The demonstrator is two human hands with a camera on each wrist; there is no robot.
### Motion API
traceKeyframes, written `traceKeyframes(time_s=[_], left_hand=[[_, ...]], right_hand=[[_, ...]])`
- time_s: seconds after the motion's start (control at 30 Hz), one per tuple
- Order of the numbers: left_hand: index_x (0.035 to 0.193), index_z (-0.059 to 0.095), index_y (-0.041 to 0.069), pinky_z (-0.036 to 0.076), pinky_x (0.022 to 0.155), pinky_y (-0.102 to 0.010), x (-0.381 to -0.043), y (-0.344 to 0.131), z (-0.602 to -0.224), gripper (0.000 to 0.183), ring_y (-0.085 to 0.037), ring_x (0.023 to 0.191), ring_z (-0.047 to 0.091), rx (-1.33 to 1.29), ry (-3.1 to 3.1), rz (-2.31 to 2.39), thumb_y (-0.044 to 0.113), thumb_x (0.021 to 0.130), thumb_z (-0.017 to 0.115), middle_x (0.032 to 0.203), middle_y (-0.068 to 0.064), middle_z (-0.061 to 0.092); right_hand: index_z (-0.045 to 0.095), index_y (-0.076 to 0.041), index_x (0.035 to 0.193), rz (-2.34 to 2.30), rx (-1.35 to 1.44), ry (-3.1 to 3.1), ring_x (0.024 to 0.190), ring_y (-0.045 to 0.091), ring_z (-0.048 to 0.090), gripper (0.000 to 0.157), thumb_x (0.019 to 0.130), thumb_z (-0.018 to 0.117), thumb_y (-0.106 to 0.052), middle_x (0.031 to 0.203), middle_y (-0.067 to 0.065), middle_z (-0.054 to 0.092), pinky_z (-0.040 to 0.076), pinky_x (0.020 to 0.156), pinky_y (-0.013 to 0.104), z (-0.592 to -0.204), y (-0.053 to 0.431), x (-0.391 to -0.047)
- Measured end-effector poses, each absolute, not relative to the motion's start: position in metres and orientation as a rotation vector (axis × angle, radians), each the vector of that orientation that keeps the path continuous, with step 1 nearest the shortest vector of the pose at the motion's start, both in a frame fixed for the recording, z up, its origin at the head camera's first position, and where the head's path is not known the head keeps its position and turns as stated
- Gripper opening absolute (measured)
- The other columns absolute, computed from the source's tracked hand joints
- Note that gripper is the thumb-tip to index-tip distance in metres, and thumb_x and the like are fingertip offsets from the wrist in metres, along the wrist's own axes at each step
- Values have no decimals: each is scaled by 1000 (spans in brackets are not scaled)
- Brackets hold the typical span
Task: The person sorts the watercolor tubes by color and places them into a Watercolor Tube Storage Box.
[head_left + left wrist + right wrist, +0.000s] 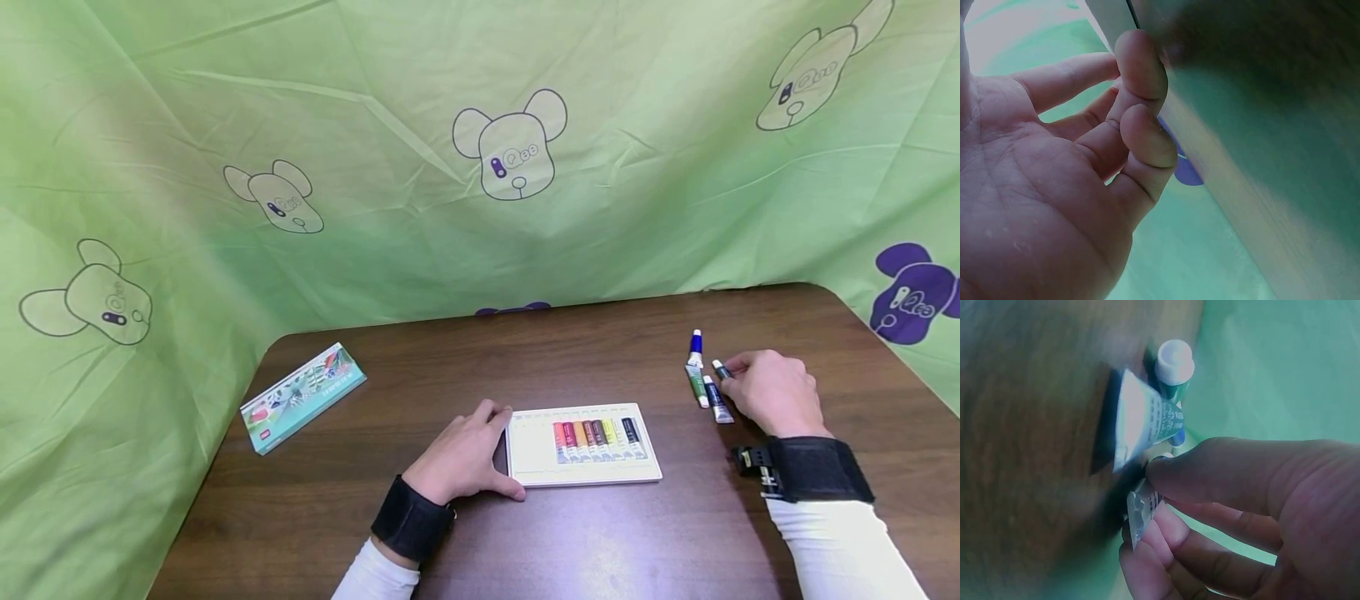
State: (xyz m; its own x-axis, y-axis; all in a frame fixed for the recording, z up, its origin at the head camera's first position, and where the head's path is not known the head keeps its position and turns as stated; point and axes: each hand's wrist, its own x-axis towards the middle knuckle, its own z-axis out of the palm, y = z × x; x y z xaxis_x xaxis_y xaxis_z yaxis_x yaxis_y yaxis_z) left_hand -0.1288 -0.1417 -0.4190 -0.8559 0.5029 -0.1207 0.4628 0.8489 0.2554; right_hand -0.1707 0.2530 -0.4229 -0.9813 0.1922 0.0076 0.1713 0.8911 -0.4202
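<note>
A white tray [531, 454] lies on the table with a row of several paint tubes [596, 440] in its right part; its left part is bare. My left hand [461, 458] holds the tray's left end, thumb at the near corner and a finger at the far one. At the right, my right hand [772, 392] pinches a small dark paint tube [722, 369] between thumb and fingers; its crimped end [1140, 515] shows in the right wrist view. Just left of that hand lie a blue-capped tube [696, 346], a green tube [697, 386] and a dark blue tube [719, 402].
A teal printed box [303, 398] lies at the table's far left. The brown wooden table [450, 358] ends at a green curtain [390, 267] with bear-head drawings, which hangs behind and along both sides.
</note>
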Motion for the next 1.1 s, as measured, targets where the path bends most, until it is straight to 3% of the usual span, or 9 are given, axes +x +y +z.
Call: traceKeyframes(time_s=[0.33, 0.8, 1.1], left_hand=[[142, 46, 6, 42, 96, -38, -129, -141, -419, 105, -19, 111, 52, 735, 2833, 331, 63, 60, 76, 134, -7, 47], [141, 47, 8, 42, 94, -37, -129, -141, -419, 103, -18, 108, 52, 745, 2839, 341, 62, 59, 77, 131, -5, 47], [141, 47, 7, 42, 94, -36, -128, -142, -418, 103, -18, 107, 53, 752, 2841, 344, 62, 59, 77, 131, -5, 47]], right_hand=[[71, -3, 100, 654, -250, -2959, 82, 50, 55, 32, 78, 64, -25, 96, 23, 67, 40, 59, 49, -417, 243, -169], [73, -3, 102, 638, -36, -2883, 83, 49, 60, 32, 78, 64, -22, 86, 14, 71, 42, 66, 56, -411, 190, -167], [74, -3, 94, 654, 130, -2764, 65, 27, 62, 24, 76, 64, -16, 71, 3, 68, 45, 60, 53, -410, 156, -159]])
